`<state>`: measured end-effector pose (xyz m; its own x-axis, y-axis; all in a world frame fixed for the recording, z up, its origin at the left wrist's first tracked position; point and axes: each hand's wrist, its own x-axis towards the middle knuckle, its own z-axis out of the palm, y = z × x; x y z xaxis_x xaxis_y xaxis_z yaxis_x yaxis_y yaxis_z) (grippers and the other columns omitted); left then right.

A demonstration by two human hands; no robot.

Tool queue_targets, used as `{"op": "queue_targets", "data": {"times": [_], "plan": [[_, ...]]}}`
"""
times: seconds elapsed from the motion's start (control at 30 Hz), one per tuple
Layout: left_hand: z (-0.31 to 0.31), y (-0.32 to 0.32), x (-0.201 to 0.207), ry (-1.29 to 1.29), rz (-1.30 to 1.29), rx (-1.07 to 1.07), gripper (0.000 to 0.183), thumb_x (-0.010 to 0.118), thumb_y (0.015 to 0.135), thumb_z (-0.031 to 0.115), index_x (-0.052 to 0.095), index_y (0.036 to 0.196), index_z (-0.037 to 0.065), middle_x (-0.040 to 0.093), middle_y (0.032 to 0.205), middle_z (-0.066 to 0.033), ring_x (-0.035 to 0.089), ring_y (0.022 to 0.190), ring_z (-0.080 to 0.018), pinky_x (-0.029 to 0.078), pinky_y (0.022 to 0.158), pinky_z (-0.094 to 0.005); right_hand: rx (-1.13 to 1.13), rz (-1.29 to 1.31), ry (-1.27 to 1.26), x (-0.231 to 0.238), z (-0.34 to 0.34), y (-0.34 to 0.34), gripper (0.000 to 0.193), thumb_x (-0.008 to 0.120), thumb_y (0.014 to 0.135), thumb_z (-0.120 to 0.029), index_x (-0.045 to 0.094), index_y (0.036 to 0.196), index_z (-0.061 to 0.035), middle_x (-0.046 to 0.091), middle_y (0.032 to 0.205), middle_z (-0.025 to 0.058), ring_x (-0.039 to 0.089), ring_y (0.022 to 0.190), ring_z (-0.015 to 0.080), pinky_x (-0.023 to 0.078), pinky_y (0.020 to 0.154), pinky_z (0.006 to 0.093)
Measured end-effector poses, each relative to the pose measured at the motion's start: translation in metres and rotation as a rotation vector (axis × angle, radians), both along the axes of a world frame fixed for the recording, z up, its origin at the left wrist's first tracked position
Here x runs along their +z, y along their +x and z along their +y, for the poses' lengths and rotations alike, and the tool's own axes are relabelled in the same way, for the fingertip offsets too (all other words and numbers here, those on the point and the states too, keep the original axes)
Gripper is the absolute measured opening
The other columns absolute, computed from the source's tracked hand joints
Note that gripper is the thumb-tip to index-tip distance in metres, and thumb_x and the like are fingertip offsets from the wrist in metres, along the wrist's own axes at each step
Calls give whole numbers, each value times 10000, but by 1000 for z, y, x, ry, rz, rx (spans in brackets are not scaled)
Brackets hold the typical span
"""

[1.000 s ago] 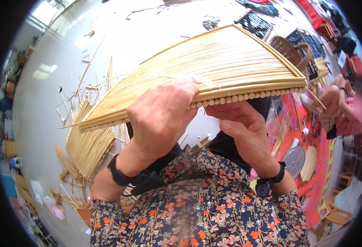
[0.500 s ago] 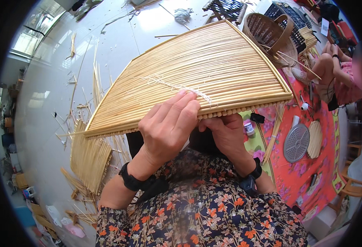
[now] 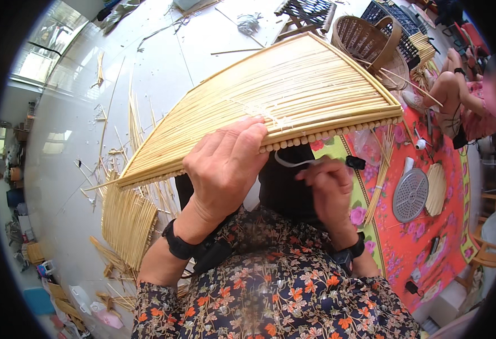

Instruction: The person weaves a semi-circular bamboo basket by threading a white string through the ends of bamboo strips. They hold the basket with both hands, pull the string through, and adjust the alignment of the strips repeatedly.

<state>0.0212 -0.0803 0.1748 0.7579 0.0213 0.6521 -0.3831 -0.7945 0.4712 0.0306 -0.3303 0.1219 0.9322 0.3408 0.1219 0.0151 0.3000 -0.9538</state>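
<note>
A wide panel of pale stalks (image 3: 248,79) laid side by side, edged with thin rods, tilts up in front of me. My left hand (image 3: 221,172) is closed on its near edge, fingers on top and the thumb hidden beneath. By those fingertips a loose tangle of white thread (image 3: 259,107) rests on the panel. My right hand (image 3: 331,186), a little smeared by motion, is below and apart from the edge. Its bent fingers pinch a white string (image 3: 288,163) that curves up to the underside near the middle of the edge.
A smaller stalk panel (image 3: 126,226) and loose stalks are on the tiled floor at left. On the red floral mat (image 3: 392,248) are a grey perforated disc (image 3: 410,195) and a stalk bundle (image 3: 377,192). A woven basket (image 3: 363,42) stands far right, near a seated person (image 3: 457,99).
My right hand has moved down and right from the panel's edge, drawing out the white string, which now shows. The left hand keeps its grip; the panel has shifted slightly.
</note>
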Motion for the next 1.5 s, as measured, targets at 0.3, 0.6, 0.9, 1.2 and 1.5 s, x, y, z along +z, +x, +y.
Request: {"op": "queue_targets", "data": {"times": [0.3,0.6,0.9,1.2,1.5], "plan": [[-4,-9,-9,45,-39,6,275,836,837,67,739,1094,49,835,1152,-121,826,1082,-287,644,837,-387,-4,907,1088,2,0,18,263,555,1197,-340,689,1337,-161,735,1222,-6,617,877,110,557,653,197],[-1,-23,-12,80,-16,-9,375,889,827,15,708,1154,32,833,1204,-148,819,1111,-328,650,906,-396,104,906,304,-67,-109,20,244,615,1175,-269,580,954,-174,385,663,-89,392,545,44,317,442,207],[1,-29,-28,81,-76,18,89,759,967,68,748,1053,47,843,1088,-124,836,1060,-292,656,818,-359,-1092,657,-27,-136,-431,-19,223,603,1160,-181,545,963,-92,558,793,28,535,671,133,446,578,310],[-1,-29,-23,94,-80,0,90,761,980,71,745,1064,43,840,1094,-148,835,1063,-313,667,827,-371,197,540,51,20,0,-7,191,579,1160,-165,659,1222,-3,783,973,179,748,707,268,586,609,355],[-8,-30,-24,119,-83,34,46,758,985,71,747,1030,64,844,1080,-139,837,1046,-308,670,802,-359,-451,876,551,10,-2,8,214,551,1187,-204,667,1113,-40,593,876,-12,566,757,136,573,881,355]]}}
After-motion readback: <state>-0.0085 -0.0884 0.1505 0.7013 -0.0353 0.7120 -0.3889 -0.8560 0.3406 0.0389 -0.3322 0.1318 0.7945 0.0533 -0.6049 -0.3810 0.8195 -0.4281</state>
